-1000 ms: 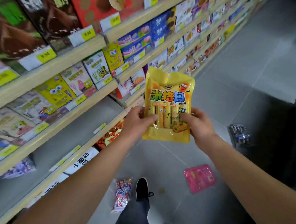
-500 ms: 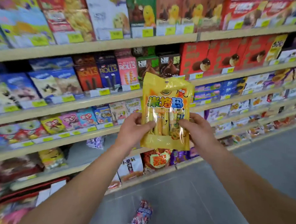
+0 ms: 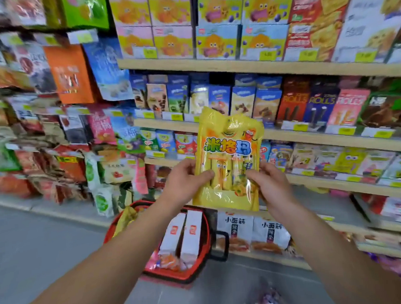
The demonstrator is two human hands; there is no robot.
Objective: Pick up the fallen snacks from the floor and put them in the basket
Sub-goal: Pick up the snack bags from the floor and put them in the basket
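Note:
I hold a yellow snack bag (image 3: 230, 164) upright in front of me with both hands. My left hand (image 3: 185, 183) grips its left edge and my right hand (image 3: 271, 185) grips its right edge. Below the bag, a red basket (image 3: 201, 265) with a black handle stands on the grey floor against the shelves. It holds two white snack packs (image 3: 183, 236) and other packets. A pink and blue snack packet (image 3: 265, 299) lies on the floor at the bottom of the view, to the right of the basket.
Wooden shelves (image 3: 260, 66) full of boxed snacks run across the back and right. Hanging and stacked bags (image 3: 70, 75) fill the left side. White noodle-snack bags (image 3: 252, 232) stand on the bottom shelf beside the basket. Grey floor (image 3: 37, 253) lies at the lower left.
My view has swung left along the shelves, bringing the red basket into sight below my hands. Both hands have kept their hold on the yellow bag.

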